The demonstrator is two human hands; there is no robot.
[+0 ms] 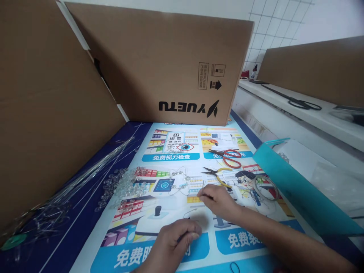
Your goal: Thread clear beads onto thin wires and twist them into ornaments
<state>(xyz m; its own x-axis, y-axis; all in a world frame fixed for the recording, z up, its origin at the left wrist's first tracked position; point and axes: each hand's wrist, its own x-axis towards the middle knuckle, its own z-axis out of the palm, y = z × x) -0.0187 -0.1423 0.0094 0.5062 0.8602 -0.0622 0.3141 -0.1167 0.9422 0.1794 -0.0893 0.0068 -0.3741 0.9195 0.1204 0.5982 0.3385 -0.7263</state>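
Note:
My left hand rests low on the printed poster, fingers curled around a thin wire loop. My right hand pinches the other end of that wire between thumb and fingertips. A wire string of clear beads lies just beyond my hands. Clear beads are heaped to the left. Yellow-handled pliers lie right behind my right hand, with red-handled scissors further back.
Cardboard panels wall off the back and left. A bundle of straight wires lies at the left. A roll of clear tape and a teal folder sit at right. Black scissors lie on the white ledge.

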